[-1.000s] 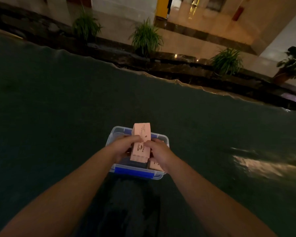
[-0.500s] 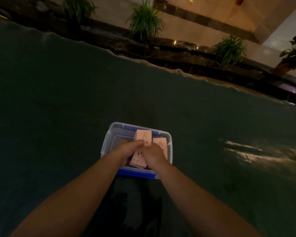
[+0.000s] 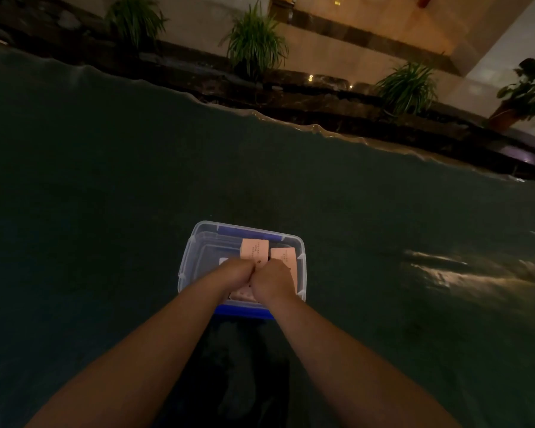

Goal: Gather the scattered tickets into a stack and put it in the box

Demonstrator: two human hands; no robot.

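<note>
A clear plastic box with blue clips sits on the dark green tabletop in front of me. Both hands reach down into it. My left hand and my right hand are side by side, both pinching a stack of pink tickets that lies low inside the box. A second pink ticket stack rests in the box just to the right, partly hidden by my right hand.
The dark green cloth stretches wide on all sides of the box. Its far edge borders a dark stone ledge with several potted plants. A light reflection glares on the cloth at the right.
The ticket stack stood upright above the box a second ago; both hands have lowered it down into the box, tilting it flatter.
</note>
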